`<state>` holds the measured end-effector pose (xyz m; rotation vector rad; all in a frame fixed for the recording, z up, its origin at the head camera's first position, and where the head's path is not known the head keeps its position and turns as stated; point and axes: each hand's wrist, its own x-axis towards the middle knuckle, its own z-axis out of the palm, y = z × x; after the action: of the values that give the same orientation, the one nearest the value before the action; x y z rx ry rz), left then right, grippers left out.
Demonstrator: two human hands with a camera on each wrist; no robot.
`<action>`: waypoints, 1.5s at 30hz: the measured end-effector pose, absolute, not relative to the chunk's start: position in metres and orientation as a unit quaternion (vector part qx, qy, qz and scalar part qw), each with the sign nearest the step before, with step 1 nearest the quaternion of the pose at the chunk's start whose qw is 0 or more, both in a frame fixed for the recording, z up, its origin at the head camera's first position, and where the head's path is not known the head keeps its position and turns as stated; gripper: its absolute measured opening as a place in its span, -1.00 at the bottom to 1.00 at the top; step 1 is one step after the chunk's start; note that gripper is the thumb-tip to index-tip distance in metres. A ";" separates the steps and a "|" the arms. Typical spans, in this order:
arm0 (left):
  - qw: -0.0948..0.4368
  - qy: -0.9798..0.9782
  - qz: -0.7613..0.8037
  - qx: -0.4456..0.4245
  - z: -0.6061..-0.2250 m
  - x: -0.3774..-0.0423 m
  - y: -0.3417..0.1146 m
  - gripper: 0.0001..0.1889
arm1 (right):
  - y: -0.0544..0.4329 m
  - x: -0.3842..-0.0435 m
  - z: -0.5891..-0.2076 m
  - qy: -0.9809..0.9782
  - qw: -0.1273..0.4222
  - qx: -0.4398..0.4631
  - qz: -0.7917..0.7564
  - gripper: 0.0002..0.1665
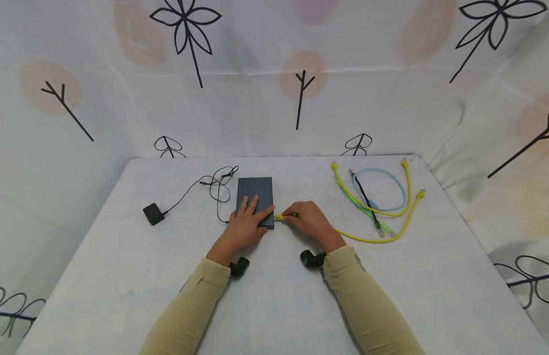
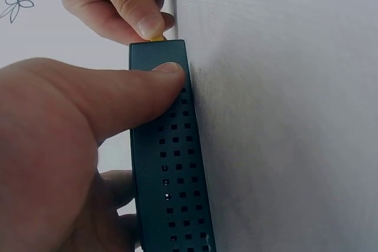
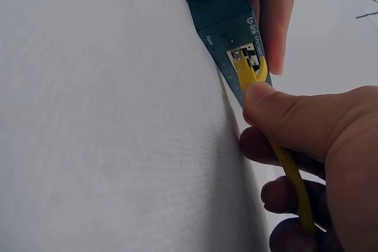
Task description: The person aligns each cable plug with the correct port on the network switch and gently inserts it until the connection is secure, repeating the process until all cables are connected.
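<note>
A dark network switch (image 1: 255,185) marked "tp-link" lies flat on the table. My left hand (image 1: 247,222) rests on it with straight, spread fingers on the top face. Its thumb (image 2: 139,90) presses the side with the square vent holes. On the right, my right hand (image 1: 307,219) pinches the yellow plug (image 3: 244,72) of a network cable (image 3: 293,175) between thumb and fingers. That plug sits at the mouth of a port in the switch's end face, beside the "Power" label. The cable runs back beneath the right hand's palm.
A black power adapter (image 1: 153,214) lies at the left, its thin cord (image 1: 218,182) looped toward the switch. At the right lie another yellow cable (image 1: 389,215), a light blue cable (image 1: 383,170), a black cable (image 1: 364,192) and a green cable (image 1: 351,196). Patterned cloth (image 1: 256,113) hangs behind the table.
</note>
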<state>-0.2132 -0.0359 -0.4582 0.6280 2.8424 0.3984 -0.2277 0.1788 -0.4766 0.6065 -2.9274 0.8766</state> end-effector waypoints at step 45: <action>0.093 0.960 0.146 0.219 -0.456 -0.207 -0.036 -0.40 | 0.202 -0.226 -0.468 -0.943 -0.035 0.140 0.299 -0.82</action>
<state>-0.2071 -0.0364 -0.4563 0.6500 2.8491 0.4337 -0.2262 0.2016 -0.4676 0.4485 -3.0322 0.9597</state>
